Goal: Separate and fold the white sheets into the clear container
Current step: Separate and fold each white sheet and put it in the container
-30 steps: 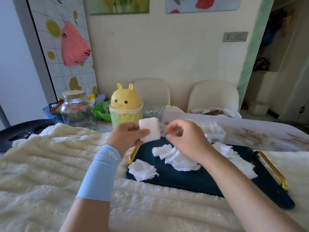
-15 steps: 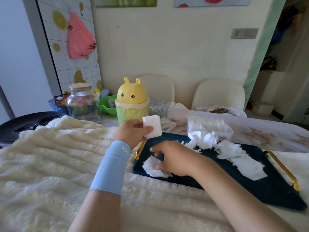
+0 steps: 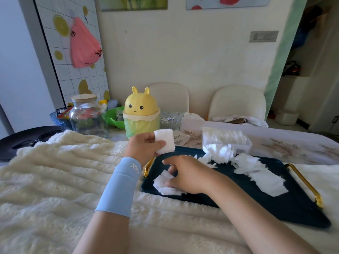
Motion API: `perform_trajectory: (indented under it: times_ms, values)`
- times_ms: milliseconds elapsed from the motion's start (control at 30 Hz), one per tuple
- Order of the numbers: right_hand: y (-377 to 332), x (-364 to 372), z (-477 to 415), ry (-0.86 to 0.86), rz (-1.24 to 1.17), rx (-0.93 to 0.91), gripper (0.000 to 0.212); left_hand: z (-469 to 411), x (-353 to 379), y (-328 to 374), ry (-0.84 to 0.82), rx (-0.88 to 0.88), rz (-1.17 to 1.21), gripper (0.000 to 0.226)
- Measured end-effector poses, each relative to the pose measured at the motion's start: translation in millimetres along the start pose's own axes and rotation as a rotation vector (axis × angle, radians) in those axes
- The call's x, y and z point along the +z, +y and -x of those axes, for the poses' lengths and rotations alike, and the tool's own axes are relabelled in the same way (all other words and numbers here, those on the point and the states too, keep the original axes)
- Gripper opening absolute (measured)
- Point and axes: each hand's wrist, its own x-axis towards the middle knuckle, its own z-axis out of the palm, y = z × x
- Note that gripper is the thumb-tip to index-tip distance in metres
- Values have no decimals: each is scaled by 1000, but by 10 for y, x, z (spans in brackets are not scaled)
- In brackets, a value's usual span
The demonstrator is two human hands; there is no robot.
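Head view of a table, read from left to right. A fluffy cream blanket (image 3: pixel 55 171) covers the near left part of the table. Behind it stand a glass jar (image 3: pixel 88 116) with a pale wooden lid, a green bowl (image 3: pixel 112 119) and a yellow bin (image 3: pixel 141 112) with ears, a drawn face and a green bag liner. The left hand (image 3: pixel 145 148), with a light blue wristband (image 3: pixel 121 184) on its forearm, is raised just in front of the bin and above the blanket's edge. Its thumb and fingers pinch a folded sheet (image 3: pixel 164 141), a thick white square held upright and clear of the table. Below and to the right lies a dark blue tray (image 3: pixel 266 204) with gold handles, its left end overlapping the blanket. The right hand (image 3: pixel 185 173) rests at the tray's left end, fingers bent down onto a small pile of sheets (image 3: pixel 165 187). Whether it grips a sheet or only presses on the pile cannot be told, as the fingertips are partly hidden. Further right, loose sheets (image 3: pixel 256 171) lie scattered and crumpled across the middle of the tray. The clear container (image 3: pixel 244 143) stands at the tray's far edge, behind these sheets, already packed with a row of white sheets. Two cream chairs (image 3: pixel 238 101) stand at the far side of the table against the wall.
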Motion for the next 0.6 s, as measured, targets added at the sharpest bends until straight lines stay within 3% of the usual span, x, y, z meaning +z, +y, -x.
perform_trajectory:
  times_ms: [67, 167, 300, 600]
  values:
    - [-12, 33, -11, -10, 24, -19, 52, 7, -2, 5, 3, -1, 4, 19]
    - [-8, -20, -15, 56, -2, -44, 25, 15, 2, 8, 2, 0, 9, 19]
    - [72, -163, 12, 133, -208, -34, 2, 14, 11, 1, 1, 0, 15, 19]
    - [270, -520, 93, 396, -746, 20, 22, 62, 107, 63, -20, -86, 161, 10]
